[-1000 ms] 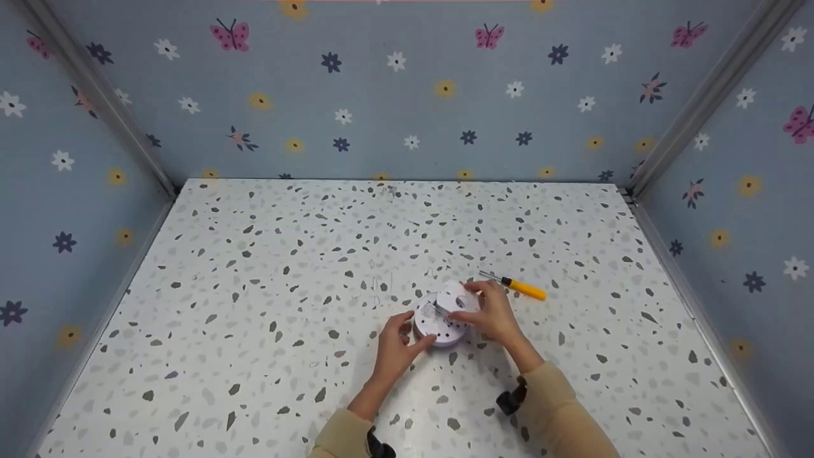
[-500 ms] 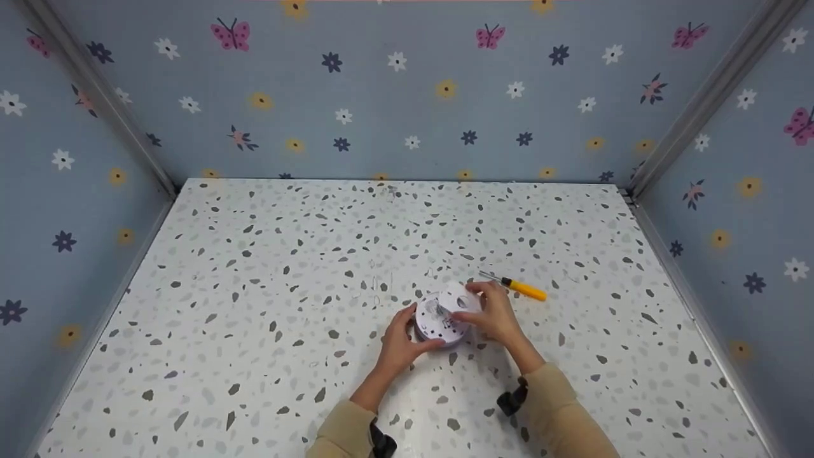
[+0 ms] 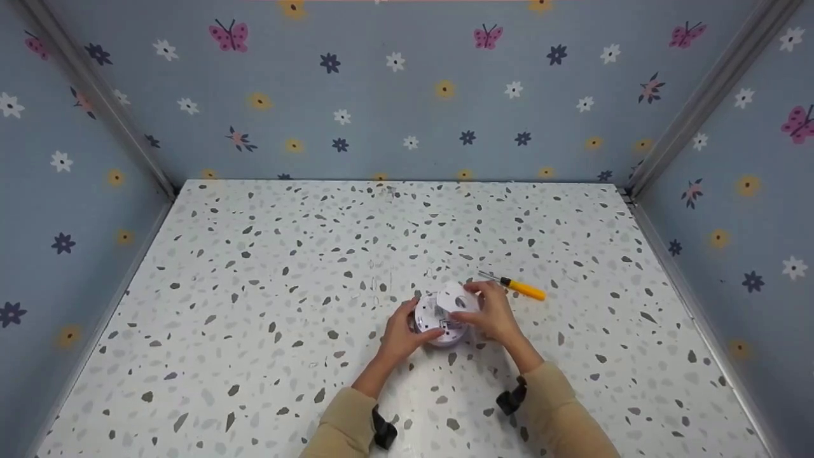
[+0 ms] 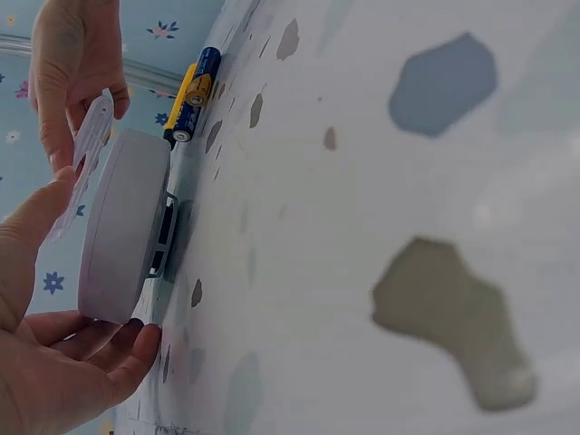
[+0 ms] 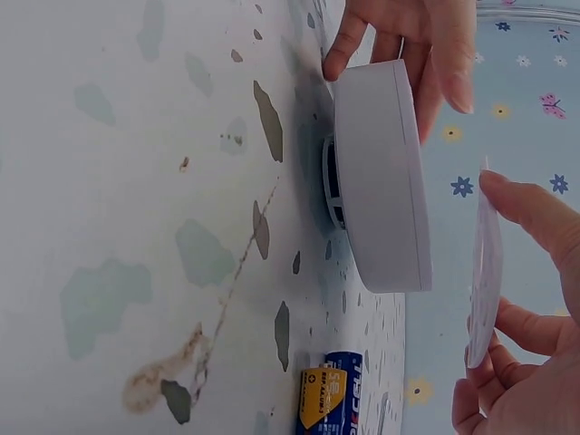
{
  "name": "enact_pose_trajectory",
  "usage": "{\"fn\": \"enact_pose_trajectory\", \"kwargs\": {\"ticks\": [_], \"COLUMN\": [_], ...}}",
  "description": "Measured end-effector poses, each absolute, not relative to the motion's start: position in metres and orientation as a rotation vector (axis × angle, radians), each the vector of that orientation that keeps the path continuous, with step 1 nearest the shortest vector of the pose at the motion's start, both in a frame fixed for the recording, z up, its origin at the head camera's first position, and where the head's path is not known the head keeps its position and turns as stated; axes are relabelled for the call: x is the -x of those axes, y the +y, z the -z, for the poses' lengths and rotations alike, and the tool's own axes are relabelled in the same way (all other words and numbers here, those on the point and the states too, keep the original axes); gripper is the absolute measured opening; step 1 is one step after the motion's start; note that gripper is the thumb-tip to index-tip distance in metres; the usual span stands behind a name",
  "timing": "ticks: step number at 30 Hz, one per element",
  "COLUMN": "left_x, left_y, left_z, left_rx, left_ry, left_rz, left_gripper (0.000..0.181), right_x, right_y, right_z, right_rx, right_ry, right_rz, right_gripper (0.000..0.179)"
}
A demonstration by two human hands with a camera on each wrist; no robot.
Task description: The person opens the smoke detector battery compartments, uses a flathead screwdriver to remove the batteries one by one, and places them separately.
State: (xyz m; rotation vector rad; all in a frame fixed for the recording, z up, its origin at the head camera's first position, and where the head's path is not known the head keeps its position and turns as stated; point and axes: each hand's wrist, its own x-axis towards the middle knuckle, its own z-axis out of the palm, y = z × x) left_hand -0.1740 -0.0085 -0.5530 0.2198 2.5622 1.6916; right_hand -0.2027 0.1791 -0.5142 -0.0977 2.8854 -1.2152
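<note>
A round white smoke detector [image 3: 425, 318] sits grille side down on the speckled table, its back with dark holes and print facing up. My left hand [image 3: 400, 334] holds its rim, fingers along the side and thumb above the face. My right hand [image 3: 495, 312] pinches a thin white mounting plate [image 3: 450, 298] with a hole in it. That plate is tilted over the detector's right part, and the right wrist view shows it apart from the body. In that view the left thumb [image 5: 456, 86] stands off the face.
Beyond the right hand lies a screwdriver [image 3: 526, 291] with an orange-yellow handle. Two batteries, one showing yellow [image 5: 313, 399] and one blue [image 5: 344, 381], lie near the detector, hidden in the head view. Patterned blue walls [image 3: 407, 89] border the table.
The detector has turned under my left hand, so its holes and print stand differently. The left fingers and thumb have shifted along its rim. My right hand and the plate stay nearly still.
</note>
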Motion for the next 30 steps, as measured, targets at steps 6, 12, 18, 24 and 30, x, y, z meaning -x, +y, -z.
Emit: {"fn": "enact_pose_trajectory", "kwargs": {"ticks": [6, 12, 18, 24, 30], "left_x": [0.174, 0.168, 0.16, 0.157, 0.159], "left_y": [-0.011, -0.014, -0.016, -0.016, -0.015], "left_z": [0.554, 0.556, 0.555, 0.554, 0.555], "left_rx": [-0.262, -0.319, -0.302, -0.265, -0.233], "left_ry": [2.561, 2.584, 2.583, 2.563, 2.527], "left_rz": [-1.735, -1.783, -1.808, -1.79, -1.807], "left_gripper": [0.083, 0.078, 0.076, 0.074, 0.071], "right_x": [0.203, 0.203, 0.203, 0.206, 0.21], "right_y": [0.176, 0.173, 0.17, 0.169, 0.168], "right_z": [0.515, 0.515, 0.514, 0.513, 0.513], "right_rx": [0.125, 0.163, 0.162, 0.228, 0.277], "right_ry": [2.89, 2.877, 2.863, 2.874, 2.831], "right_rz": [1.198, 1.191, 1.167, 1.151, 1.12], "right_gripper": [0.061, 0.059, 0.06, 0.059, 0.056]}}
